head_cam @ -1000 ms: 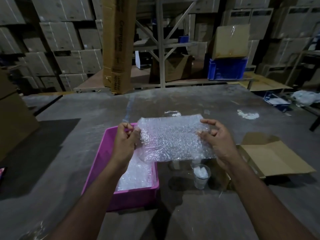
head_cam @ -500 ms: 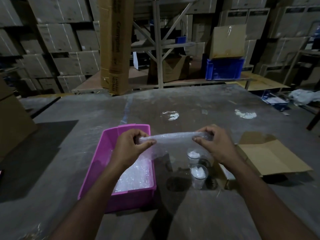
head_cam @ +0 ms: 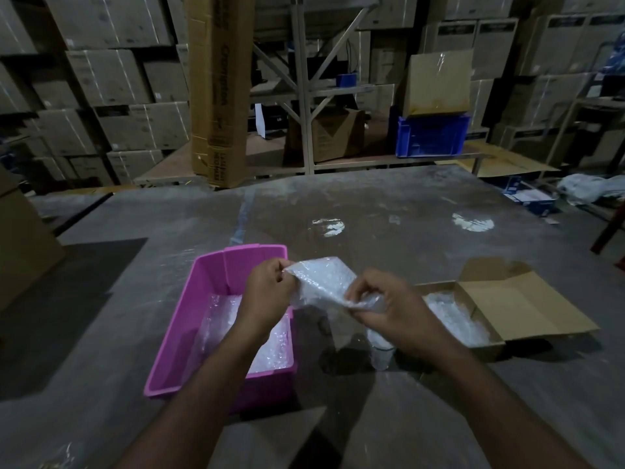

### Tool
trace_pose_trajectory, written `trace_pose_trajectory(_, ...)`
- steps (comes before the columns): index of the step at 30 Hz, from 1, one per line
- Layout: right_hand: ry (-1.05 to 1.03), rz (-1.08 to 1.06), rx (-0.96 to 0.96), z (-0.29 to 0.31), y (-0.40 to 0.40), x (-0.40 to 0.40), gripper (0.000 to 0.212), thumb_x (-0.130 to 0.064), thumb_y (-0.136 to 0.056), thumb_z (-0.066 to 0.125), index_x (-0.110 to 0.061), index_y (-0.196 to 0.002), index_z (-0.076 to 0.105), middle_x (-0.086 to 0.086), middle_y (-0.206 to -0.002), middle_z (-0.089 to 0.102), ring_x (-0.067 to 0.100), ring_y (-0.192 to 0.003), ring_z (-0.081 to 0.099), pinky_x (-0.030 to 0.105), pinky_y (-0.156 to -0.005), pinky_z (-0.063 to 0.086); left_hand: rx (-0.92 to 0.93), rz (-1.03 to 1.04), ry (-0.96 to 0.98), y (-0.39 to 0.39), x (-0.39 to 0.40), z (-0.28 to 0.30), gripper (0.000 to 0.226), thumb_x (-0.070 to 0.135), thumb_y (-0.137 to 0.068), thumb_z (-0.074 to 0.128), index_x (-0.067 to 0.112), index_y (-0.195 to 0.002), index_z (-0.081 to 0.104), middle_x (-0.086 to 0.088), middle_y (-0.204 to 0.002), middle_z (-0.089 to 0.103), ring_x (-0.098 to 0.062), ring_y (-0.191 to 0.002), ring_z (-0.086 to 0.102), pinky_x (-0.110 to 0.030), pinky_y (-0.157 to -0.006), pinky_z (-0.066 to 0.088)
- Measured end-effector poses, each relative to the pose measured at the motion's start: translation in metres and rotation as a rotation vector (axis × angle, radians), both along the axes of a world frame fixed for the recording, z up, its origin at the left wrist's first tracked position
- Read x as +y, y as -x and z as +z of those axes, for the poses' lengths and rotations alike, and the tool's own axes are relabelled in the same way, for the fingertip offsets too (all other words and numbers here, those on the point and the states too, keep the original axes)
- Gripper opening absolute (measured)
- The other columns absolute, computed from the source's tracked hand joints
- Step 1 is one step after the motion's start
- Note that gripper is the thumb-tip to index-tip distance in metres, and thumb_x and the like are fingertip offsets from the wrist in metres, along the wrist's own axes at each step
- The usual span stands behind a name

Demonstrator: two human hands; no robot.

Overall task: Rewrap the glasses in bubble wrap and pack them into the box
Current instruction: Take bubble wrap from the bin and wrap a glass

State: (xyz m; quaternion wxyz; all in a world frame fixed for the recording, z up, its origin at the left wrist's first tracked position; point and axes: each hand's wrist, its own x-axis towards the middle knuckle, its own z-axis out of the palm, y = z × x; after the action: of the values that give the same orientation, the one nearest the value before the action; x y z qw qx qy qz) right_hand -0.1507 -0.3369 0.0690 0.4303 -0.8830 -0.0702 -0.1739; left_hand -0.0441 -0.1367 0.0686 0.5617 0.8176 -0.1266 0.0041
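Left hand (head_cam: 267, 292) pinches the top corner of a clear, crinkled bubble-wrap sheet (head_cam: 319, 282); right hand (head_cam: 385, 308) grips its bunched lower end, above the grey counter (head_cam: 372, 211). Half a second ago the sheet was a level roll; now it slants. Clear drinking glass (head_cam: 380, 353) stands partly hidden under the right hand. Pink plastic tub (head_cam: 189, 319) at left, open brown cardboard box (head_cam: 521, 302) at right, both holding wrap. Tall brown carton (head_cam: 216, 96) behind reads "Crompton".

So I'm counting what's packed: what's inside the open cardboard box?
Inside the open brown cardboard box, white bubble wrap covers what shows of its floor. Whether it holds glasses cannot be seen, and the right hand hides the box's near-left corner.
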Motion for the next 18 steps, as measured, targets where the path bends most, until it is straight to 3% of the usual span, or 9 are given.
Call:
trace_pose_trajectory(2,0.066,0.047,0.003,-0.016,0.003,0.011,0.029,-0.002,-0.075,0.077,-0.027,-0.082,0.067,-0.017,-0.089,0.068,0.0,-0.092,0.063,0.018,-0.08,0.048,0.2,-0.074,0.244,0.004,-0.006,0.004,0.019,-0.004,-0.097,0.051,0.002,-0.097,0.069,-0.006,-0.074,0.073,-0.019,-0.066,0.067,-0.027,-0.059,0.056)
trace_pose_trajectory(4,0.106,0.023,-0.02,-0.024,0.001,0.016,0.034,0.002,-0.073,0.073,-0.03,-0.08,0.066,-0.02,-0.088,0.066,-0.004,-0.092,0.059,0.009,-0.077,0.041,0.331,-0.185,0.374,0.011,-0.01,0.006,0.02,-0.006,-0.096,0.05,-0.004,-0.107,0.066,-0.001,-0.064,0.067,-0.015,-0.06,0.061,-0.026,-0.062,0.055)
trace_pose_trajectory(6,0.135,-0.015,-0.042,-0.027,-0.003,0.016,0.033,0.0,-0.075,0.069,-0.032,-0.08,0.064,-0.02,-0.087,0.063,-0.002,-0.088,0.058,0.014,-0.075,0.042,0.435,-0.28,0.463,0.018,-0.012,0.006,0.024,0.001,-0.097,0.054,-0.007,-0.118,0.062,0.002,-0.063,0.066,-0.009,-0.057,0.06,-0.023,-0.062,0.055)
trace_pose_trajectory(9,0.177,-0.078,0.015,-0.028,-0.007,0.015,0.018,-0.011,-0.084,0.064,-0.026,-0.091,0.063,-0.011,-0.095,0.062,0.005,-0.089,0.057,0.026,-0.075,0.048,0.532,-0.38,0.508,0.02,-0.012,0.001,0.039,0.013,-0.09,0.064,-0.006,-0.125,0.063,-0.021,-0.101,0.073,-0.022,-0.082,0.068,-0.031,-0.074,0.058)
trace_pose_trajectory(10,0.115,-0.091,0.061,-0.028,-0.006,0.015,0.016,-0.012,-0.085,0.064,-0.024,-0.096,0.064,-0.009,-0.097,0.065,0.006,-0.09,0.061,0.024,-0.075,0.05,0.532,-0.404,0.486,0.021,-0.011,0.0,0.038,0.013,-0.091,0.064,-0.005,-0.124,0.064,-0.025,-0.106,0.071,-0.026,-0.087,0.068,-0.034,-0.076,0.059)
trace_pose_trajectory(13,-0.239,-0.055,0.141,-0.022,-0.003,0.015,0.019,-0.006,-0.087,0.063,-0.024,-0.093,0.066,-0.008,-0.088,0.073,0.007,-0.083,0.069,0.027,-0.073,0.054,0.467,-0.377,0.394,0.023,-0.013,-0.003,0.016,0.009,-0.096,0.062,0.001,-0.108,0.068,-0.014,-0.09,0.072,-0.018,-0.073,0.068,-0.027,-0.064,0.057)
trace_pose_trajectory(16,-0.401,0.018,0.173,-0.021,-0.005,0.012,0.018,-0.024,-0.086,0.066,-0.029,-0.103,0.071,-0.009,-0.105,0.075,0.008,-0.1,0.069,0.03,-0.087,0.055,0.414,-0.339,0.353,0.025,-0.014,-0.003,0.004,0.006,-0.095,0.064,0.006,-0.096,0.068,-0.009,-0.083,0.072,-0.014,-0.066,0.067,-0.024,-0.057,0.054)
trace_pose_trajectory(18,-0.536,0.06,0.229,-0.021,-0.006,0.01,0.024,-0.028,-0.084,0.066,-0.022,-0.107,0.072,-0.005,-0.107,0.076,0.012,-0.104,0.069,0.032,-0.09,0.054,0.385,-0.319,0.317,0.024,-0.015,-0.003,0.005,-0.001,-0.091,0.067,0.004,-0.093,0.067,-0.011,-0.082,0.071,-0.015,-0.064,0.067,-0.024,-0.056,0.055)
